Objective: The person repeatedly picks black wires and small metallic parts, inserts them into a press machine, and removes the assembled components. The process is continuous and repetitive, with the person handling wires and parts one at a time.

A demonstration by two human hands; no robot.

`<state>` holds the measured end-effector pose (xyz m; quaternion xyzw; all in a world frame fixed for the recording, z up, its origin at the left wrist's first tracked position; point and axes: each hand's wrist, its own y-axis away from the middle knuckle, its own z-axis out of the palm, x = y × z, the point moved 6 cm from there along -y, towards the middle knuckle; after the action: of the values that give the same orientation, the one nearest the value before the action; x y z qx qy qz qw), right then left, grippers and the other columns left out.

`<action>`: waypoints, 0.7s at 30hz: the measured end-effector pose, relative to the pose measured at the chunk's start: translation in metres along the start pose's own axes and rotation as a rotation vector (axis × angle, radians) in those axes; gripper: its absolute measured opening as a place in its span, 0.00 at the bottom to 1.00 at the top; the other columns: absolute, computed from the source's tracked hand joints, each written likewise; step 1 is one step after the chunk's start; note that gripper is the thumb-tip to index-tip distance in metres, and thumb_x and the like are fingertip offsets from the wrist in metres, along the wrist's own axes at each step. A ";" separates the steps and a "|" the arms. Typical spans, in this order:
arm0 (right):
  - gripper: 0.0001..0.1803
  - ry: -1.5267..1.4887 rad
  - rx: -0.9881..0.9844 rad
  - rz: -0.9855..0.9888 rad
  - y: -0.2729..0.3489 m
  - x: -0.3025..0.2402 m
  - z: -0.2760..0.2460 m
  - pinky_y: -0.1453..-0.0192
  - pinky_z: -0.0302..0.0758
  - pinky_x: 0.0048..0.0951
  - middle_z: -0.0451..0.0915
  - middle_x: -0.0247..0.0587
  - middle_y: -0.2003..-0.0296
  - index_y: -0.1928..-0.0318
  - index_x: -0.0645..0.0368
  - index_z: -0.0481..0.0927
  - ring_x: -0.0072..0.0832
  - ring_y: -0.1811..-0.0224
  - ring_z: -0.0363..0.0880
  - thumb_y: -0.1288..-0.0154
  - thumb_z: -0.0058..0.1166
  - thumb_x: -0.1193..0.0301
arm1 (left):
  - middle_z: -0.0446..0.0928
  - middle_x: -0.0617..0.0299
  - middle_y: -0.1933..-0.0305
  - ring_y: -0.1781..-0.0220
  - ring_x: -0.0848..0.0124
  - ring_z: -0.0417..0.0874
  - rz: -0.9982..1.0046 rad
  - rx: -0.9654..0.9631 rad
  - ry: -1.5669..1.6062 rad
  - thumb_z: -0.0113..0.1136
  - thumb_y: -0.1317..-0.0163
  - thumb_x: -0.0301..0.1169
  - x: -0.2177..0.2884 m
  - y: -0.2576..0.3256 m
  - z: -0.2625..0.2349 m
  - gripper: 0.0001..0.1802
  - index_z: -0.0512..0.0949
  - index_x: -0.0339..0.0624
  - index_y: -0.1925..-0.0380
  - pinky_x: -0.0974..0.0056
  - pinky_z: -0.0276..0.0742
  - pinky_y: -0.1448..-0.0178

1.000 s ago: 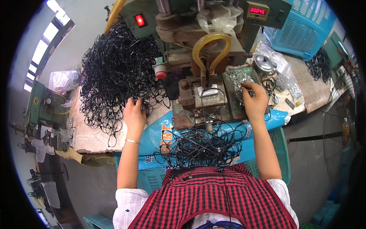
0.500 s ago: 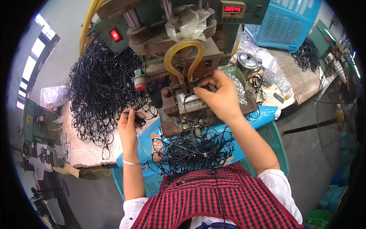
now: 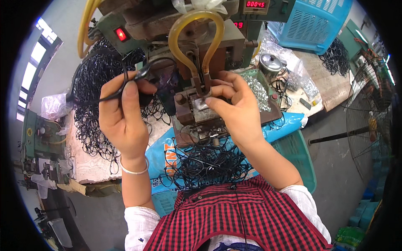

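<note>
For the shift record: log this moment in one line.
left hand: pinching black cord loop | right hand: fingertips at press fixture | finished loops: piled at lap

You've got a red-and-black checked apron (image 3: 238,217) on over a white short-sleeved shirt (image 3: 138,228), sleeves ending approx. at the elbow, both forearms bare. Thin silver bangle (image 3: 133,170) round your left wrist (plain, no charms visible). Left hand (image 3: 121,117) and right hand (image 3: 234,111) bare: no gloves, no rings visible. Dark trim edges the apron's top.
</note>
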<state>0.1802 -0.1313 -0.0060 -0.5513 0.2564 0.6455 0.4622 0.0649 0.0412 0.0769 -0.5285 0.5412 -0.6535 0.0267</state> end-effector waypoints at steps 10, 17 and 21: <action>0.11 1.543 0.265 -0.300 0.003 0.053 -0.132 0.38 0.75 0.52 0.81 0.54 0.42 0.60 0.58 0.87 0.52 0.29 0.70 0.43 0.69 0.68 | 0.80 0.53 0.78 0.86 0.72 0.73 -1.365 -0.649 0.760 0.41 0.18 0.40 0.000 0.101 0.073 0.23 0.78 0.30 0.48 0.72 0.66 0.85; 0.08 1.226 0.338 -0.347 -0.010 0.052 -0.145 0.37 0.75 0.46 0.84 0.51 0.51 0.68 0.59 0.85 0.50 0.41 0.79 0.46 0.71 0.70 | 0.80 0.59 0.79 0.84 0.77 0.73 -1.442 -0.540 0.664 0.47 0.21 0.44 -0.020 0.110 0.080 0.24 0.81 0.33 0.48 0.75 0.60 0.87; 0.08 1.241 0.344 -0.412 -0.008 0.053 -0.145 0.41 0.76 0.44 0.85 0.47 0.55 0.67 0.59 0.85 0.48 0.48 0.82 0.45 0.72 0.71 | 0.80 0.61 0.78 0.80 0.77 0.75 -1.444 -0.558 0.642 0.45 0.20 0.43 -0.020 0.111 0.083 0.23 0.81 0.37 0.45 0.73 0.64 0.83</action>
<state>0.2576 -0.2333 -0.0926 -0.7759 0.4632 0.0580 0.4243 0.0737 -0.0484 -0.0303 -0.5207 0.1928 -0.4707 -0.6857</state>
